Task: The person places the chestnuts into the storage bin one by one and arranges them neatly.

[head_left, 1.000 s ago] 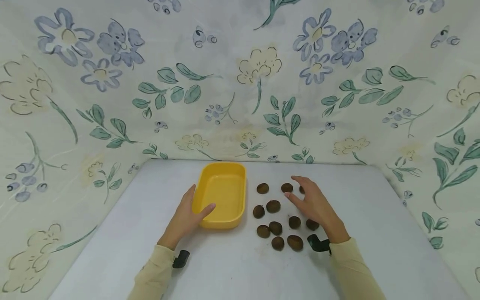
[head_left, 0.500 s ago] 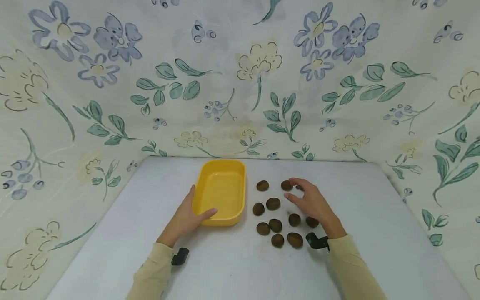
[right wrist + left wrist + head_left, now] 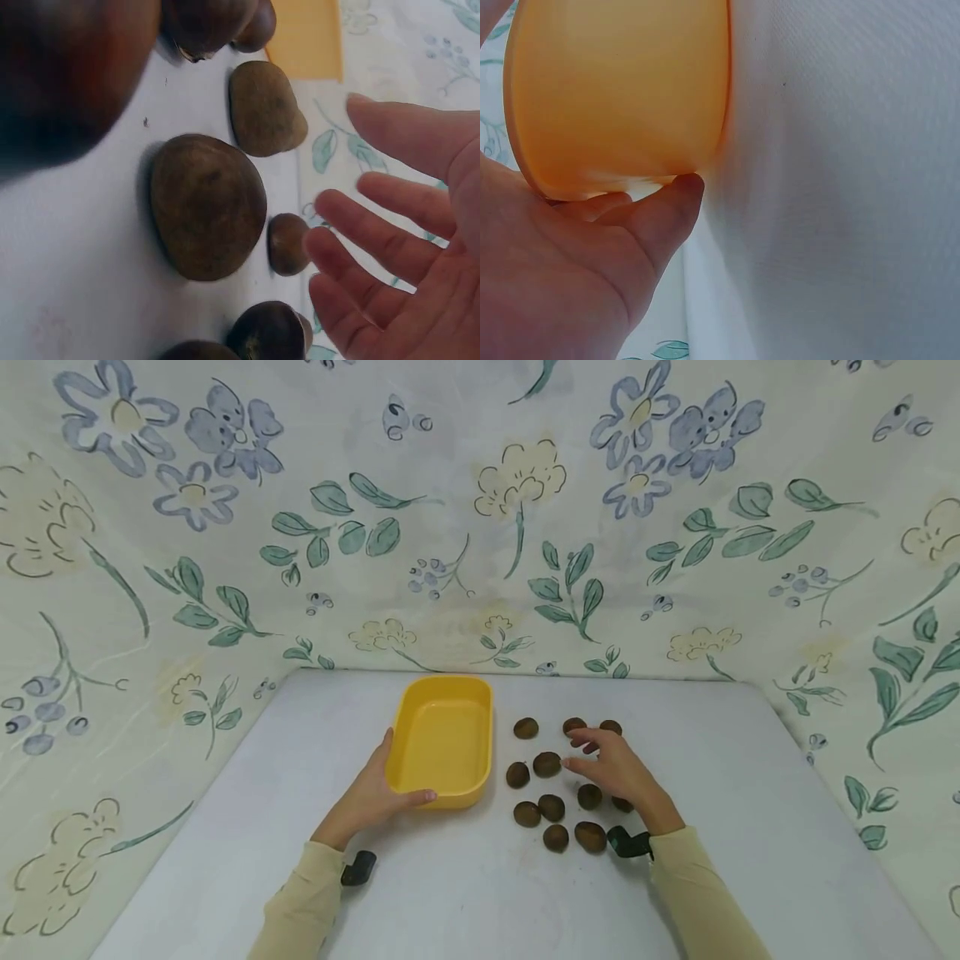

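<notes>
My left hand (image 3: 372, 795) grips the near left corner of a yellow plastic tub (image 3: 486, 768). Its thumb lies along the front rim and its fingers along the left side. The left wrist view shows fingertips pressed to the tub's wall (image 3: 622, 97). Right of the tub, several brown chestnuts are spread on the white table. My right hand (image 3: 621, 770) hovers among them with loosely bent fingers and nothing held, its thumb tip beside one chestnut (image 3: 547, 764). Under its fingertips are two back chestnuts (image 3: 574, 725). In the right wrist view the spread fingers (image 3: 375, 232) are apart from a large chestnut (image 3: 208, 206).
The tub's inside floor is bare. Floral cloth (image 3: 517, 568) rises behind and beside the white table (image 3: 465, 893). Black wrist cameras (image 3: 358, 867) sit at both wrists. The nearest chestnuts (image 3: 590, 837) lie left of the right wrist.
My right hand has drawn slightly left and nearer, uncovering the chestnut at the back right. The left thumb has slid down toward the tub's front rim. The chestnuts stay in place.
</notes>
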`<state>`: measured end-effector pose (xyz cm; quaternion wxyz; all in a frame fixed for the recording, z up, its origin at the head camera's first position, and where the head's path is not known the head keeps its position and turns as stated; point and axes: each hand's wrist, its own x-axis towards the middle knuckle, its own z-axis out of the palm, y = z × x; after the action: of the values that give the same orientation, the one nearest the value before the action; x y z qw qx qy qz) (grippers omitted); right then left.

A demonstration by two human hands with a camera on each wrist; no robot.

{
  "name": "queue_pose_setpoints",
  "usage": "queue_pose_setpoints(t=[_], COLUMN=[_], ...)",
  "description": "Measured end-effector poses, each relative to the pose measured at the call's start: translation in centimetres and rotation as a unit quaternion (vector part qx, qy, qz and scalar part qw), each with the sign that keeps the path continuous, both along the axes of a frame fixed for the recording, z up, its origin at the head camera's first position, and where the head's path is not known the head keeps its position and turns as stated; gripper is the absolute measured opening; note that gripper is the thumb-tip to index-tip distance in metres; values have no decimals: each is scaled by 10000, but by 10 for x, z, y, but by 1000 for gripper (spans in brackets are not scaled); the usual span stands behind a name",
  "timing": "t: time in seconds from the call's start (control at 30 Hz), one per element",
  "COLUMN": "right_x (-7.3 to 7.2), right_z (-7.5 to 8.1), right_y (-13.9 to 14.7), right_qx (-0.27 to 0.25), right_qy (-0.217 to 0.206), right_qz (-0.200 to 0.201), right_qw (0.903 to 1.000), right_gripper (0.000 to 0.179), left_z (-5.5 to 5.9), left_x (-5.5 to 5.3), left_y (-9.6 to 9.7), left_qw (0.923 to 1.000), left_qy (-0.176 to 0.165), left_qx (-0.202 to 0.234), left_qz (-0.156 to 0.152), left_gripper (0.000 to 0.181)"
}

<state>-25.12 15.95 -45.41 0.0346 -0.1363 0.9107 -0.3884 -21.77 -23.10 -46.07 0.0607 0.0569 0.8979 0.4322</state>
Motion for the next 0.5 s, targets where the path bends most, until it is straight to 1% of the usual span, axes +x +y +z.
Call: queue_pose_setpoints(t=[0.13, 0.3, 0.5], right_x=[0, -1, -3], right_z=[0, 0, -6], right_y=[4, 5, 0], right_qx=[68, 112, 70], right_qy=[-138, -117, -162], right_qz=[50, 159, 201], right_qw=[9999, 9997, 9996], right_gripper=[51, 50, 48], left_z=[0, 2, 2], left_x=[0, -1, 0], left_y=[-1, -2, -1], left_qw=[10000, 9999, 9999], left_qy=[-51, -51, -27], left_qx=[-16, -99, -93], left_qz=[7, 20, 26], left_gripper=[137, 136, 136])
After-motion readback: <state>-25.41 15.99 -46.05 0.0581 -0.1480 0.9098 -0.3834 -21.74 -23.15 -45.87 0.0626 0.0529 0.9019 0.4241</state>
